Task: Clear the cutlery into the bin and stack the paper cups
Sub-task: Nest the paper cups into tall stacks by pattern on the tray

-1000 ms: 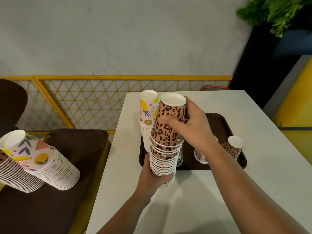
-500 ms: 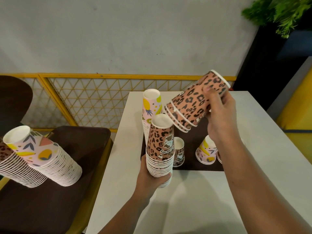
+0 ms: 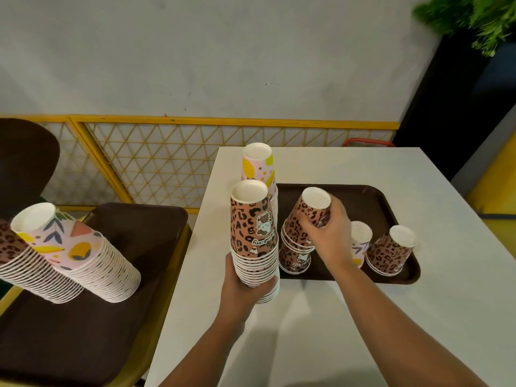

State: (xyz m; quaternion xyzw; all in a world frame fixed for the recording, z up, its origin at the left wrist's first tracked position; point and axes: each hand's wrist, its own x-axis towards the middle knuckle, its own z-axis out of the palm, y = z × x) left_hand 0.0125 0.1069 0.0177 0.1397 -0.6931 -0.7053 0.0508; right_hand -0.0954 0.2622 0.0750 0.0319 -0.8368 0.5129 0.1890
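Note:
My left hand [image 3: 243, 292] grips the base of a tall upside-down stack of leopard-print cups [image 3: 252, 233] above the white table's left edge. My right hand [image 3: 329, 236] holds a small nested group of leopard cups [image 3: 303, 222], tilted, resting over another leopard cup [image 3: 294, 259] on the dark brown tray [image 3: 391, 208]. Behind the held stack stands a stack of pink fruit-print cups [image 3: 258, 166]. A pink cup [image 3: 360, 241] and a short leopard stack [image 3: 391, 252] stand upside down on the tray's right side. No cutlery or bin is visible.
To the left, a second brown tray [image 3: 117, 275] carries two long stacks of cups [image 3: 72, 255] lying on their sides. A yellow mesh railing [image 3: 156, 160] runs behind. The white table [image 3: 418, 317] extends right and toward me. A green plant [image 3: 474, 18] hangs at top right.
My right hand lifted a few leopard cups off the stack held by my left hand, swung them up and right, then lowered them onto a leopard cup on the tray.

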